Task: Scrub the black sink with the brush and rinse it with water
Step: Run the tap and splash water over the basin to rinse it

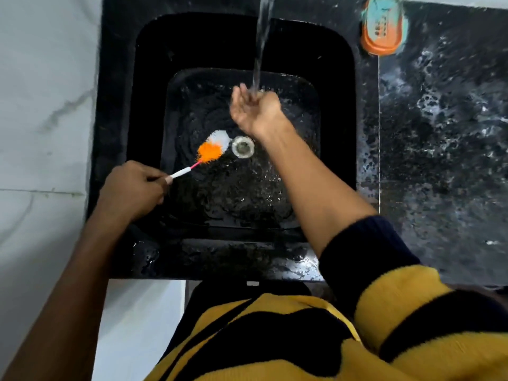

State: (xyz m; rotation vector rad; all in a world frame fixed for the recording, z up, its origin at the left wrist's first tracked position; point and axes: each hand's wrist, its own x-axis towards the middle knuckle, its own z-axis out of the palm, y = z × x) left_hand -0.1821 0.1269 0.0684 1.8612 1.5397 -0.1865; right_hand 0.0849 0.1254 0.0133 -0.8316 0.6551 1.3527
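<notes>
Set into a black speckled table [439,133], the black sink [338,111] fills the centre of the view, its floor wet and glistening. A stream of water [261,42] falls from the upper edge of the frame into the basin. The right hand [254,110] is held under the stream above the basin floor, palm cupped, fingers [238,95] loosely curved and holding nothing; the water strikes it. The left hand [132,188] hovers over the near-left part of the sink, its fingers curled round the white end of the brush [210,151] handle. The orange-and-white bristle head lies on the sink floor, just beside the metal drain [243,146]. An orange and teal soap dish [383,26] rests on the table at the far right of the sink.
</notes>
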